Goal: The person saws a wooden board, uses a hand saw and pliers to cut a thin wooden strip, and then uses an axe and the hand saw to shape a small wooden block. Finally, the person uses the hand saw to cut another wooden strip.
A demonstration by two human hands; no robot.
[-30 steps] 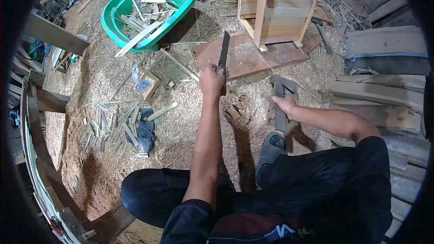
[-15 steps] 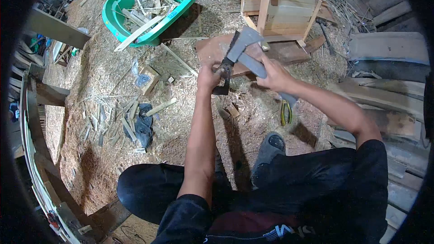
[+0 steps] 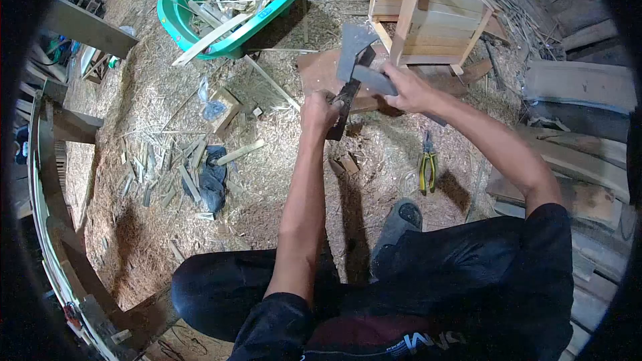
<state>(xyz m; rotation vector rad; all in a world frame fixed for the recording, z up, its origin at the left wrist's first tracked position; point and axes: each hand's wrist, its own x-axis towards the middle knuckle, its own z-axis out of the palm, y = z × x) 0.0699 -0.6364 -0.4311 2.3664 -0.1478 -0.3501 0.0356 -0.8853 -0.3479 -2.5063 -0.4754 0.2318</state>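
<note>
My left hand (image 3: 319, 111) is closed around a dark flat strip (image 3: 340, 124) that slants up and to the right. One edge of the strip looked saw-toothed a moment ago. My right hand (image 3: 409, 91) grips the grey handle of a hatchet (image 3: 356, 45), whose head overlaps the strip's upper end in this view. What the strip is made of, I cannot tell. Below the hands, a pair of pliers (image 3: 426, 166) with yellow and black handles lies on the chip-covered ground. Beneath the hatchet lies a reddish-brown board (image 3: 315, 73).
A green tub (image 3: 235, 44) full of wood scraps stands at the back left. Farther right is a slatted wooden frame (image 3: 441, 27). Scraps and a dark plastic bag (image 3: 214, 180) lie on the left. Stacked planks (image 3: 568, 154) line the right side, and a shoe (image 3: 401, 220) is near the pliers.
The hatchet head has tilted and shifted slightly, now covering more of the strip's upper part. My left hand has turned the strip. The whole view has shifted a little, showing the pliers fully.
</note>
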